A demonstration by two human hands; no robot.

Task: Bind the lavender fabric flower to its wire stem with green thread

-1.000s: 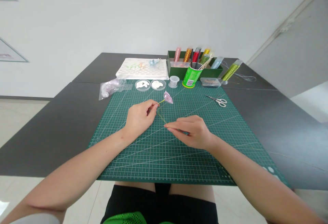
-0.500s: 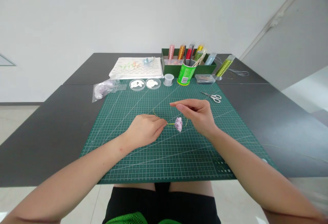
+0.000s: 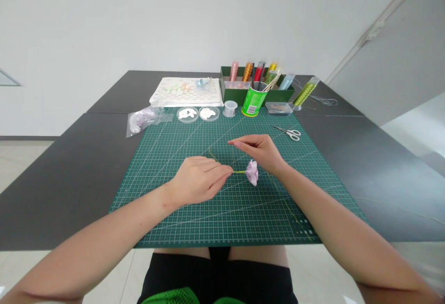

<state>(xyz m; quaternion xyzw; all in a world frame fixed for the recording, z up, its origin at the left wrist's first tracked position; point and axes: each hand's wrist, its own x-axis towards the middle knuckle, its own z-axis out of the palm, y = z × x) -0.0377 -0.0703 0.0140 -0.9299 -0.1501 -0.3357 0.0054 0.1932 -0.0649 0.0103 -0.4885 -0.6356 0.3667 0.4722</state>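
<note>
A pale lilac flower [image 3: 252, 173] on a thin green stem lies sideways just above the green cutting mat [image 3: 215, 220]. My left hand [image 3: 201, 179] pinches the stem between thumb and fingertips, with the bloom pointing right. Above and to the right of it, my right hand [image 3: 259, 150] has its thumb and fingertips pressed together, pointing left; whatever is between them is too small to make out. A thin yellow-green thread [image 3: 285, 200] runs across the mat below my right wrist. Another thin end curls up behind my left hand.
White scissors [image 3: 294, 134] lie at the mat's right. Behind stand a green can [image 3: 253, 102] with sticks, a dark green box [image 3: 234, 94] of coloured tubes, small dishes [image 3: 187, 115], a lidded cup [image 3: 230, 109], a plastic bag [image 3: 141, 120] and stacked sheets [image 3: 186, 93].
The flower and my left fingertips have shifted slightly right, and the bloom has turned. My right hand has moved a little left. More of the thread now shows at the lower right.
</note>
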